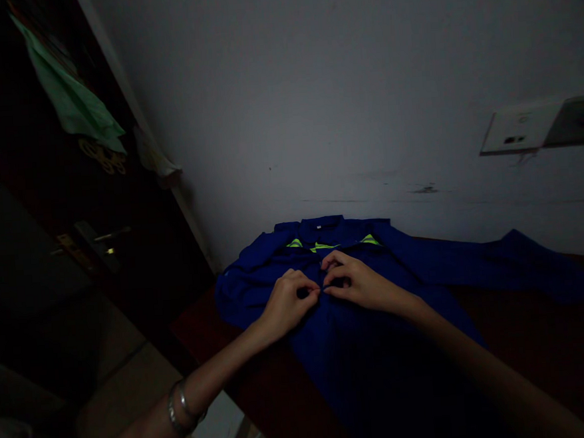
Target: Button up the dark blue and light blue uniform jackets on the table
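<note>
A dark blue jacket (255, 258) with yellow-green stripes across the chest lies spread on a dark red table, its collar toward the wall. My left hand (291, 299) pinches the cloth at the front opening between thumb and forefinger. Close beside it, my right hand (354, 283) has its thumb and fingertips at the same front edge, fingers curled. Whatever small part sits between the fingertips, perhaps a fastener, is too dark to make out. One sleeve stretches out to the right; the lower part of the jacket lies in shadow.
Behind the table (200, 329) rises a pale wall (314, 110) with a socket plate (520, 128) at the right. At the left stands a dark door with a metal handle (96, 243) and a green cloth (68, 94) hanging on it. A white object (221, 421) is below the table edge.
</note>
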Available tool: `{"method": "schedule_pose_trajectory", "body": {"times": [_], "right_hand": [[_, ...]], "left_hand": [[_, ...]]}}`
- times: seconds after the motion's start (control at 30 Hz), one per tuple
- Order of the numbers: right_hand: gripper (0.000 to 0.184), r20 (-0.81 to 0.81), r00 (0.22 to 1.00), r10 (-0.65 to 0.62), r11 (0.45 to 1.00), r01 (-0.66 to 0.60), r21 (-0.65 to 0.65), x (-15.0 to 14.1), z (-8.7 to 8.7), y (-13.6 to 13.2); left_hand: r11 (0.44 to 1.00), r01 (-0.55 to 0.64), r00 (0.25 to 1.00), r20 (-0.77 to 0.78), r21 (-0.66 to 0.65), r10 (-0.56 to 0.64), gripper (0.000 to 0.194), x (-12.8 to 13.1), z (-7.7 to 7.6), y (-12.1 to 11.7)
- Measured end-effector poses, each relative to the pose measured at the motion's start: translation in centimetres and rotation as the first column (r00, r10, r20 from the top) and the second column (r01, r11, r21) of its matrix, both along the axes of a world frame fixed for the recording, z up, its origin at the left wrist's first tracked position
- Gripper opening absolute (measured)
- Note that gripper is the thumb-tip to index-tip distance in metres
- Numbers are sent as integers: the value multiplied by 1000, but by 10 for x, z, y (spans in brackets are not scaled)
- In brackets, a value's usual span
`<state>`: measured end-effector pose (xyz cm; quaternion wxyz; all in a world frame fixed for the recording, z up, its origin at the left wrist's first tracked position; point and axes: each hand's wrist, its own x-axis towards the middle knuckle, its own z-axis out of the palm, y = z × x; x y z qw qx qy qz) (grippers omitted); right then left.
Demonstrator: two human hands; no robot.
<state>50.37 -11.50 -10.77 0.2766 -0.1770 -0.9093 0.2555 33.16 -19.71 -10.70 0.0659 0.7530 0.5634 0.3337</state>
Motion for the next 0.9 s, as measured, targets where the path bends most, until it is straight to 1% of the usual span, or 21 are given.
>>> {"method": "schedule_pose_trajectory", "body": {"times": [0.23, 0.37, 0.43, 0.6, 0.77, 0.9], "right_hand": [[9, 14, 1000, 6, 1000, -7, 30, -1, -1, -1], [10, 10, 1000, 14, 999, -15, 38, -1, -3, 1], [11, 6, 1000, 15, 999, -15, 36, -1, -4, 3], [13, -5, 1000, 11, 1000, -11, 23, 0, -2, 3], [15, -14, 1000, 13, 1000, -13, 6, 2, 0, 5], [14, -51, 999, -17, 1000, 16, -10, 8, 2, 12]], "left_hand": [[999, 46, 991, -121, -26, -49, 12, 0, -1, 4], [996, 88, 983, -166, 24, -83, 13, 0, -2, 2], [994, 95, 983, -161, 56, -85, 12, 0, -3, 1], [992, 89, 995, -57, 93, -84, 10, 1, -4, -1], [993, 73, 991, 102, 91, -83, 11, -1, -5, -4], [999, -16, 969, 248, 46, 4, 11, -12, -9, -3]]}}
